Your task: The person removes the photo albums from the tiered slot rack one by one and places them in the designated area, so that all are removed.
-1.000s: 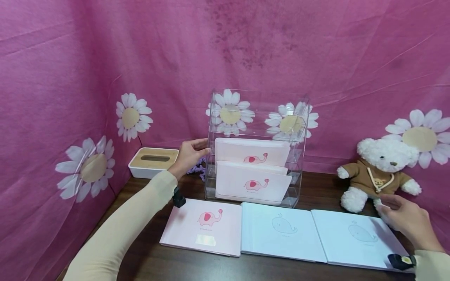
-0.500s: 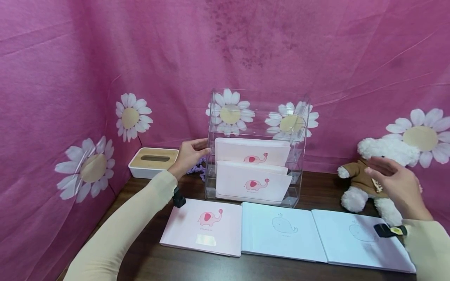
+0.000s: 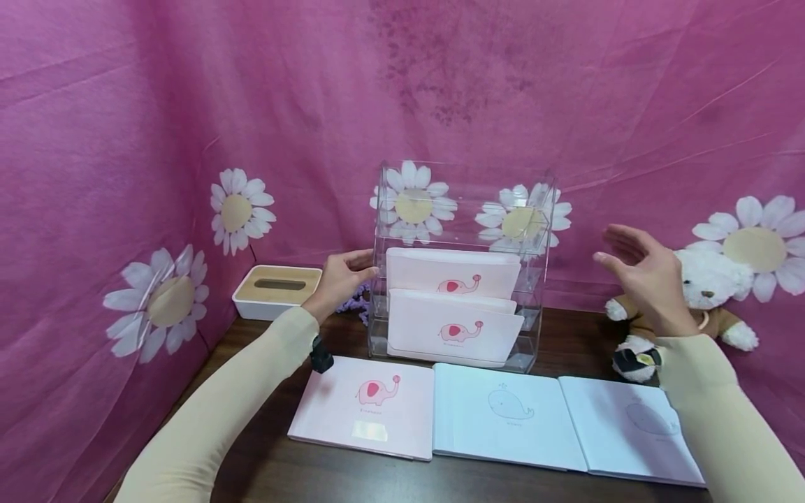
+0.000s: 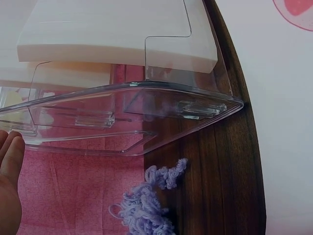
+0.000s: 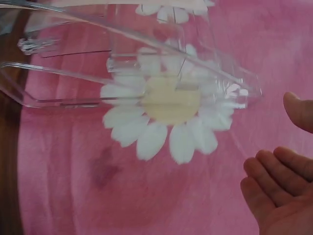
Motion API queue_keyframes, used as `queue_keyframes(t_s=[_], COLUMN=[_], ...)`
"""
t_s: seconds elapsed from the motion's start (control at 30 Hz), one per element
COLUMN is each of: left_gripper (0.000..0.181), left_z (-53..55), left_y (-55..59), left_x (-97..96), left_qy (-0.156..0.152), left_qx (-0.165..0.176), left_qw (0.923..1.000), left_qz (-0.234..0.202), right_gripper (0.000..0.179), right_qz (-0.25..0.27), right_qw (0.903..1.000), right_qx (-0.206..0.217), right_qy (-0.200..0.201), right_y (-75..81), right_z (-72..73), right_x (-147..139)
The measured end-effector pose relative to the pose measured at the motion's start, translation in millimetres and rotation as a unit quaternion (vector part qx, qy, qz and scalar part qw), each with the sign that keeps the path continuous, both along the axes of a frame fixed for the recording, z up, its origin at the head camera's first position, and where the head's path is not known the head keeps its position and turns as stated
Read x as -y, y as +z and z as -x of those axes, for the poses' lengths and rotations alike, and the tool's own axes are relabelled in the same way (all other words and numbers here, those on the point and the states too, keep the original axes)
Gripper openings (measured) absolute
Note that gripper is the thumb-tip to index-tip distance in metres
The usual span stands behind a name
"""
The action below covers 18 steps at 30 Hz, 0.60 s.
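A clear acrylic tiered rack stands on the wooden table. In its lower tiers sit white booklets with a pink elephant on the cover. At the rack's left side is my left hand; in the left wrist view its extended fingers reach the clear edge. My right hand is raised to the right of the rack, apart from it, fingers extended and thumb spread, holding nothing. Along the front lie a pink elephant booklet and two pale blue whale booklets, the middle one and the right one.
A white tissue box with a wooden lid stands at the back left. Purple yarn-like flowers lie behind the left hand. A white teddy bear sits at the right, partly behind the right arm. Pink daisy-print cloth hangs behind everything.
My right hand has risen from beside the right whale booklet and moved left past the teddy bear toward the rack. The left hand keeps its place at the rack's side.
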<state>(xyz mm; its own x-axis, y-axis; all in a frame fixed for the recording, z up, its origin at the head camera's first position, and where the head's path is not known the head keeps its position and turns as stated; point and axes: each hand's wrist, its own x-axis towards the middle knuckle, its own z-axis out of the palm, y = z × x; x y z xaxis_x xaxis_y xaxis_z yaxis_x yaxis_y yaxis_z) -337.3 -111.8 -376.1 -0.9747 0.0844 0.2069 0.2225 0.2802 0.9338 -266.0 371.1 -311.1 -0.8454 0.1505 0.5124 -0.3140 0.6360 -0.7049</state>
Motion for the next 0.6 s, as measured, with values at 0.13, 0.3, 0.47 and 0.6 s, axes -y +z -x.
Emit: queue_keyframes(t_s=[0.13, 0.3, 0.47, 0.6], left_gripper=[0.048, 0.049, 0.049, 0.049], left_z=[-0.2, -0.4, -0.7, -0.7], left_y=[0.5, 0.1, 0.5, 0.2], left_x=[0.2, 0.5, -0.6, -0.9], left_qy=[0.005, 0.010, 0.005, 0.005], left_qx=[0.001, 0.011, 0.006, 0.006], left_qw=[1.0000, 0.9999, 0.9999, 0.9999], left_qz=[-0.002, 0.008, 0.008, 0.012], right_gripper=[0.059, 0.059, 0.061, 0.060], right_qz=[-0.017, 0.013, -0.013, -0.058], right_qw=[0.9993, 0.9950, 0.9908, 0.9878], right_qx=[-0.016, -0.029, -0.018, 0.008], right_qy=[0.030, 0.095, 0.133, 0.144], right_y=[7.4, 15.6, 18.8, 13.5], right_z=[11.3, 21.4, 27.5, 30.1], right_x=[20, 46, 67, 78])
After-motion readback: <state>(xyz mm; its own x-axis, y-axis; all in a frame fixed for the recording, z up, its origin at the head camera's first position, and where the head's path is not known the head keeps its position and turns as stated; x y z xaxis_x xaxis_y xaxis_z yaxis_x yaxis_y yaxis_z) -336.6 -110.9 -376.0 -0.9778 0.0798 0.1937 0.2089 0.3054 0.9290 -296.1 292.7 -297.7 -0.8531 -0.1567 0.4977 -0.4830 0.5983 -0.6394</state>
